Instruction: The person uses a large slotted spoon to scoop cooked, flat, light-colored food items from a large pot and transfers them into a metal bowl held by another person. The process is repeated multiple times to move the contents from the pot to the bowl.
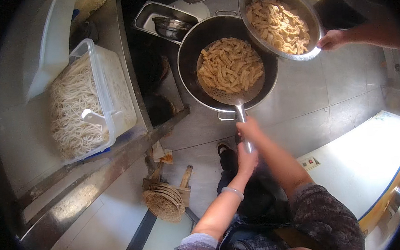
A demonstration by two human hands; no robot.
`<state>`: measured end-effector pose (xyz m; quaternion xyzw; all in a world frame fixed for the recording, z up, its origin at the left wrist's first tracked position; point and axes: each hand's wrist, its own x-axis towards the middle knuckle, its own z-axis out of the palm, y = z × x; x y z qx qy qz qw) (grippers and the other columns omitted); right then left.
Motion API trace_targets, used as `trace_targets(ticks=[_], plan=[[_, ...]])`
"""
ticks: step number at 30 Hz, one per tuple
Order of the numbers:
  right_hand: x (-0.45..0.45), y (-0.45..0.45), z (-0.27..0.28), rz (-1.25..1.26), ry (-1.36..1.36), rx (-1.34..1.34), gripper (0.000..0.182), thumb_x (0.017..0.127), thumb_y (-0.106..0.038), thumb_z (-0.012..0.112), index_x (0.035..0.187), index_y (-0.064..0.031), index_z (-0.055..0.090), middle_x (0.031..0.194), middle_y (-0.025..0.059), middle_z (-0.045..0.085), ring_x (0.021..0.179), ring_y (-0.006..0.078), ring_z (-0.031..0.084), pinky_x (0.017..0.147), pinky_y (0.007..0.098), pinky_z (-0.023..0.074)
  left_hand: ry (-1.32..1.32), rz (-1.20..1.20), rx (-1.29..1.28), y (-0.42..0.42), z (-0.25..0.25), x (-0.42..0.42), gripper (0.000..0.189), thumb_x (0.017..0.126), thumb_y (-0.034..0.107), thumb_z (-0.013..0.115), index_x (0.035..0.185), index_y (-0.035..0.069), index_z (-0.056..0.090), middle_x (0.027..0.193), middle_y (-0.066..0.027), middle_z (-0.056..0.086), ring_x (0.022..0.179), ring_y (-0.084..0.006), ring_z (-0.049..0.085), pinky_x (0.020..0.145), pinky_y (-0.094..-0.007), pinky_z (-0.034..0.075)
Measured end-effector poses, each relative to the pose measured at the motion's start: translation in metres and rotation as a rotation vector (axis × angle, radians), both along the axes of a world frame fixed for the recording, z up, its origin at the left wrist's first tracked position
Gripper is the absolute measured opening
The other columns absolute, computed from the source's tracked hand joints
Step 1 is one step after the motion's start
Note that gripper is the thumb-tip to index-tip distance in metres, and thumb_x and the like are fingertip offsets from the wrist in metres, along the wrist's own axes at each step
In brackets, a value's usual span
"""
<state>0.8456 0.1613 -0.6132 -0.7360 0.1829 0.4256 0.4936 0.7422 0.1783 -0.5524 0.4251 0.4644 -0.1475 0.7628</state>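
Note:
Both my hands are on the metal handle (241,112) of a large perforated strainer ladle (231,96). My right hand (249,129) grips it nearer the scoop, and my left hand (248,160), below a pale bangle, holds the end. A heap of golden-brown fried strips (232,64) fills the scoop, which is over or inside a deep round metal pot (190,81) with loop handles. At the pot's upper right, another person's hands (332,39) hold a steel basin (316,53) tilted, with similar strips (278,27) in it.
At the left, a clear plastic tub (121,82) of noodles stands on a metal counter (136,105). A steel pan (139,22) with a bowl lies beyond the pot. Woven baskets (164,203) rest on a wooden stool (186,175); a white chest freezer (357,158) stands at right.

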Motion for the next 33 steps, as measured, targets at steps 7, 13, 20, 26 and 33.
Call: trace_targets(ticks=[7, 13, 20, 26, 33], plan=[[0.005, -0.009, 0.02, 0.085, -0.084, -0.01, 0.023, 0.069, -0.012, 0.059, 0.084, 0.0023, 0.051, 0.058, 0.0103, 0.055, 0.046, 0.0185, 0.055, 0.043, 0.0328, 0.0438, 0.054, -0.025, 0.026, -0.018, -0.019, -0.004, 0.04, 0.075, 0.0, 0.052, 0.109, 0.006, 0.033, 0.066, -0.0058, 0.047, 0.044, -0.0143, 0.047, 0.033, -0.0257, 0.034], [0.016, -0.011, 0.004, 0.119, -0.172, -0.12, 0.027, 0.068, -0.014, 0.057, 0.087, 0.0043, 0.05, 0.061, 0.0139, 0.057, 0.048, 0.0226, 0.059, 0.047, 0.0359, 0.047, 0.149, -0.028, -0.014, -0.024, -0.047, 0.018, 0.016, 0.079, 0.007, 0.052, 0.093, 0.006, 0.043, 0.061, -0.0055, 0.049, 0.043, -0.0165, 0.049, 0.034, -0.0298, 0.036], [0.026, -0.019, 0.018, 0.14, -0.094, -0.08, 0.021, 0.066, -0.014, 0.057, 0.076, 0.0041, 0.052, 0.058, 0.0142, 0.056, 0.046, 0.023, 0.057, 0.046, 0.0351, 0.0464, 0.183, 0.0, -0.016, -0.021, -0.019, 0.032, 0.02, 0.079, 0.013, 0.054, 0.093, 0.005, 0.043, 0.057, -0.005, 0.048, 0.039, -0.0165, 0.047, 0.033, -0.029, 0.031], [0.014, -0.018, 0.015, 0.123, -0.06, -0.088, 0.029, 0.067, -0.016, 0.06, 0.085, 0.0044, 0.05, 0.064, 0.015, 0.058, 0.049, 0.0233, 0.059, 0.048, 0.035, 0.047, 0.198, 0.027, 0.037, -0.026, -0.016, 0.028, 0.024, 0.075, 0.01, 0.059, 0.093, 0.005, 0.043, 0.057, -0.0052, 0.048, 0.039, -0.0167, 0.046, 0.033, -0.0298, 0.032], [0.033, -0.015, -0.006, 0.121, -0.066, -0.05, 0.029, 0.066, -0.014, 0.06, 0.087, 0.0034, 0.051, 0.065, 0.0138, 0.058, 0.049, 0.0224, 0.058, 0.047, 0.0347, 0.0467, 0.146, -0.04, 0.114, -0.024, -0.024, 0.037, 0.012, 0.08, 0.008, 0.049, 0.088, 0.008, 0.041, 0.058, -0.0036, 0.046, 0.039, -0.0145, 0.043, 0.031, -0.0271, 0.029]])
